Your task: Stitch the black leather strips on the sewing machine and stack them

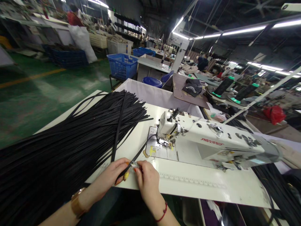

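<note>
A black strip runs from the needle area of the white sewing machine down to my hands at the table's front edge. My left hand is closed round the strip, with a small yellow piece beside its fingertips. Close on its right, my right hand pinches something small and shiny near the strip; its exact shape is unclear. A large bundle of black strips covers the left of the table, and one strip lies across it.
A printed ruler runs along the front of the white table. Beyond stand a blue basket, a blue stool and black thread cones. More black strips hang at the right. People are in the background.
</note>
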### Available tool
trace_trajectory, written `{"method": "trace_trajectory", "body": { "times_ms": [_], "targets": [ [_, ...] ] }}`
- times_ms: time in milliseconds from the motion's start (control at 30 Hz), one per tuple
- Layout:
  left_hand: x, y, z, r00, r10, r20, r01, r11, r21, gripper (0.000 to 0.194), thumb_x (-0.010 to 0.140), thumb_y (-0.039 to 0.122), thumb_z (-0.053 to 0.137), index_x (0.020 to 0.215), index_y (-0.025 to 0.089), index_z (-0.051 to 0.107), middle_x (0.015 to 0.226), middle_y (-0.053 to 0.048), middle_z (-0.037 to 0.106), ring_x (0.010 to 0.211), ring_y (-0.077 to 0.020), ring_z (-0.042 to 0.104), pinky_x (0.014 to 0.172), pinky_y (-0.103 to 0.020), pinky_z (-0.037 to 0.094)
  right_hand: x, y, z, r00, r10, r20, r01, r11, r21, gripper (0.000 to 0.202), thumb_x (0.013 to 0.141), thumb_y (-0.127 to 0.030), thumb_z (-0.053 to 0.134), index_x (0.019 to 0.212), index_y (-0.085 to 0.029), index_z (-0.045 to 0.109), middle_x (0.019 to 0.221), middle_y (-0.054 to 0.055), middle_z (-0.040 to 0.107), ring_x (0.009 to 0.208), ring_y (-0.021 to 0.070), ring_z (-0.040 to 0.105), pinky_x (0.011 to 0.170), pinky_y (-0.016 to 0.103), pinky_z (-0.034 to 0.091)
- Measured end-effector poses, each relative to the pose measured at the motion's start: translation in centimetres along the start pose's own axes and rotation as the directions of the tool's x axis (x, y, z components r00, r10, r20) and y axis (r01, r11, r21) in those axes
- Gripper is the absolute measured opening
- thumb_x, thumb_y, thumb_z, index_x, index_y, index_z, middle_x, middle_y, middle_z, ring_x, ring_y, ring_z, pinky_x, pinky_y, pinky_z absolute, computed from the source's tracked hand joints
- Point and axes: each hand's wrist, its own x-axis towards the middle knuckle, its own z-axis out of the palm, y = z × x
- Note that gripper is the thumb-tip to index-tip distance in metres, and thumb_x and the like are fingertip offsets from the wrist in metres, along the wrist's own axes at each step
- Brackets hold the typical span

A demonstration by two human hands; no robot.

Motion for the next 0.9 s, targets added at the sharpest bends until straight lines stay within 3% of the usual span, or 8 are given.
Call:
{"method": "trace_trajectory", "body": {
  "times_ms": [133,267,367,500,700,900],
  "targets": [
    [-0.3,0.3,0.1,1.0,-0.015,-0.003,0.015,1.0,-0.023,0.026,0.083,0.046,0.062,0.093,0.022,0.066,0.088,-0.001,0.062,0.081,-0.0168,0.056,0.064,-0.021,0.044,0.3,-0.1,-0.1,1.0,0.016,0.008,-0.017,0.999,0.048,0.017,0.097,-0.031,0.048,0.093,-0.022,0.062,0.084,0.003,0.069,0.076,0.0184,0.064,0.067,0.027,0.045],
    [-0.1,0.1,0.0,0.997,-0.026,-0.069,0.019,0.995,-0.096,0.029,0.077,0.047,0.069,0.084,0.019,0.065,0.076,-0.001,0.059,0.067,-0.0147,0.052,0.053,-0.022,0.037,-0.2,0.7,-0.4,0.996,0.052,-0.078,-0.038,0.986,0.164,0.014,0.096,-0.028,0.05,0.094,-0.021,0.063,0.083,0.002,0.068,0.077,0.017,0.064,0.069,0.026,0.046],
    [0.1,0.0,-0.1,0.991,-0.122,0.048,0.13,0.963,-0.234,0.03,0.078,0.046,0.069,0.082,0.017,0.064,0.073,0.0,0.058,0.058,-0.0114,0.047,0.049,-0.022,0.034,-0.4,1.4,-0.8,0.984,0.141,-0.114,-0.112,0.967,0.23,0.015,0.096,-0.027,0.049,0.097,-0.021,0.062,0.081,0.002,0.066,0.074,0.0164,0.062,0.068,0.026,0.046],
    [0.1,-0.6,0.2,0.955,-0.237,0.177,0.284,0.901,-0.328,0.03,0.076,0.041,0.075,0.084,0.015,0.063,0.072,0.001,0.057,0.053,-0.0084,0.045,0.048,-0.021,0.035,-0.5,1.8,-1.5,0.977,0.198,-0.076,-0.176,0.957,0.233,0.015,0.095,-0.03,0.05,0.102,-0.021,0.06,0.079,0.001,0.063,0.071,0.0163,0.06,0.067,0.027,0.046],
    [0.1,-2.3,1.2,0.977,-0.181,0.108,0.211,0.798,-0.565,0.022,0.077,0.029,0.079,0.086,0.015,0.065,0.081,0.0,0.06,0.065,-0.0105,0.055,0.065,-0.027,0.051,-1.1,1.6,-1.8,0.991,0.127,-0.04,-0.116,0.968,0.222,0.018,0.096,-0.031,0.047,0.109,-0.022,0.057,0.084,0.002,0.063,0.075,0.0171,0.061,0.069,0.028,0.047],
    [-0.4,-2.0,2.0,0.988,-0.152,0.033,0.143,0.803,-0.579,0.027,0.07,0.024,0.085,0.085,0.012,0.066,0.076,0.001,0.058,0.062,-0.0082,0.054,0.059,-0.021,0.048,-1.3,1.6,-2.0,0.998,0.057,-0.016,-0.053,0.98,0.19,0.019,0.096,-0.028,0.047,0.112,-0.022,0.056,0.089,0.003,0.065,0.078,0.0184,0.063,0.071,0.03,0.049]
  ]
}}
